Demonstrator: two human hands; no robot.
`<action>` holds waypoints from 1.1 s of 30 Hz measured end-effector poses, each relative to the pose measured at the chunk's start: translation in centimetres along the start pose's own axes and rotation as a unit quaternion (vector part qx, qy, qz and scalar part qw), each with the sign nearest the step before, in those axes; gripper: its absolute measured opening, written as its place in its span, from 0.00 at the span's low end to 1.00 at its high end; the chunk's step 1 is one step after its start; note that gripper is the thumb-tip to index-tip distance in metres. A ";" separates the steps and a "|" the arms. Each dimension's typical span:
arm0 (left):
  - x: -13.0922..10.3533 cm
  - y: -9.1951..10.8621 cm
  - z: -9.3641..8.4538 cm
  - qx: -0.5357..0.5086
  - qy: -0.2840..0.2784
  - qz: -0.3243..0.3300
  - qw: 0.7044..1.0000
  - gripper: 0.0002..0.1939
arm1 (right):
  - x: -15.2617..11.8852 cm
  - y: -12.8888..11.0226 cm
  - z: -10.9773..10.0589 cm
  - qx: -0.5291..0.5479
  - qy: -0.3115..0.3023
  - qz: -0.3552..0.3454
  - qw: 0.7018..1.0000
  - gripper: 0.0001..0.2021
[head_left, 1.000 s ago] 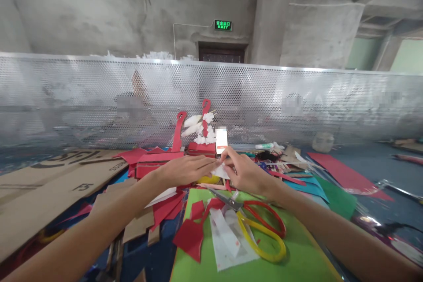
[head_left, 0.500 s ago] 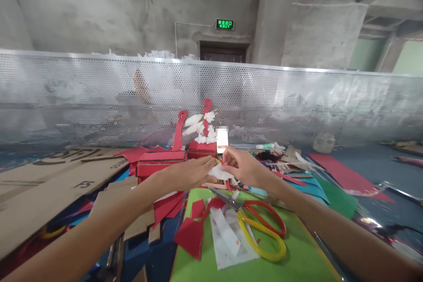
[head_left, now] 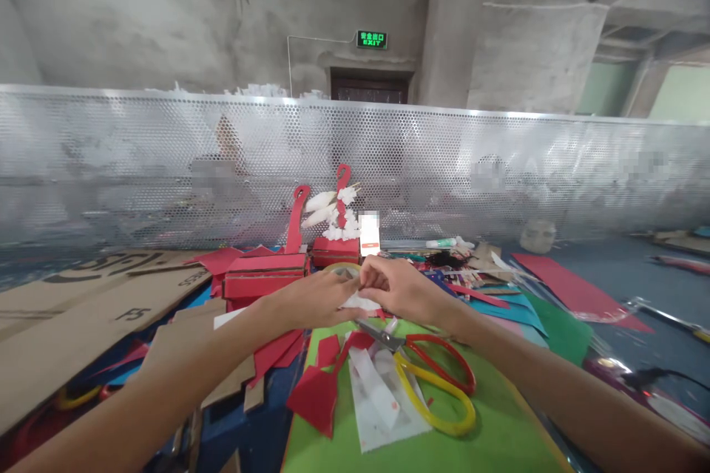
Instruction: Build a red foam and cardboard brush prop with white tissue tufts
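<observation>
My left hand [head_left: 325,295] and my right hand [head_left: 393,287] meet just beyond the far end of a green board. Between them is a thin white piece of paper [head_left: 362,301], partly hidden by the fingers. The left thumb and fingers are closed on its left side. On its right side, the right fingertips are pinched together. Nearer to me, scissors [head_left: 435,384] with one red and one yellow handle lie on the green board [head_left: 338,451]. Beside them are white paper strips [head_left: 374,392] and red paper scraps [head_left: 316,395].
Behind the hands stand red cardboard boxes [head_left: 266,266] and a red hooked piece with white tufts [head_left: 342,214]. A lit phone [head_left: 369,236] leans nearby. Brown cardboard [head_left: 111,310] covers the left. Red sheet [head_left: 577,284] and green sheet [head_left: 566,332] lie right. A perforated metal panel [head_left: 444,162] closes the back.
My hands have lowered slightly toward me, and the right fingers have curled in closer to the left hand around the white paper. The view has shifted a little.
</observation>
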State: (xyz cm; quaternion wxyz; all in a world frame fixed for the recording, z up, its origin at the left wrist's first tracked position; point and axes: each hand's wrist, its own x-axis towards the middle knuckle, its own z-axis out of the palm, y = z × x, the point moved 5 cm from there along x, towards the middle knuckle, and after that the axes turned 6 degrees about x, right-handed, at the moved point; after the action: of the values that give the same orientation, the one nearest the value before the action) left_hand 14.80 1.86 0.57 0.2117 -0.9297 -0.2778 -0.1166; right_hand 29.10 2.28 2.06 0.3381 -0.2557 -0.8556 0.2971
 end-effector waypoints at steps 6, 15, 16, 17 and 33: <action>-0.1 -1.1 -1.0 -0.070 -0.044 -0.030 0.996 0.23 | 0.1 1.6 -0.4 0.011 -0.060 0.026 0.998 0.04; -0.3 -2.0 -1.2 -0.176 -0.018 -0.121 0.977 0.25 | 0.3 0.7 -0.2 -0.131 0.015 -0.001 0.991 0.05; -0.3 -2.1 -1.2 -0.186 -0.004 -0.132 0.974 0.22 | 0.2 0.4 -0.1 -0.139 0.023 -0.004 0.990 0.05; -0.3 -2.3 -1.2 -0.195 0.009 -0.143 0.970 0.19 | 0.2 0.2 -0.2 -0.146 0.030 -0.008 0.989 0.04; -0.3 -1.7 -0.6 -0.034 -0.091 -0.068 0.993 0.26 | 0.0 -0.7 -0.2 -0.180 0.038 0.001 0.983 0.04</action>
State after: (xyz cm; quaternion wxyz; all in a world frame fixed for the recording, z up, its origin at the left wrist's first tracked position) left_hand 13.55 2.69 1.54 0.1451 -0.9221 -0.3544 -0.0546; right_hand 29.09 1.89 2.62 0.3185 -0.3238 -0.8815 0.1290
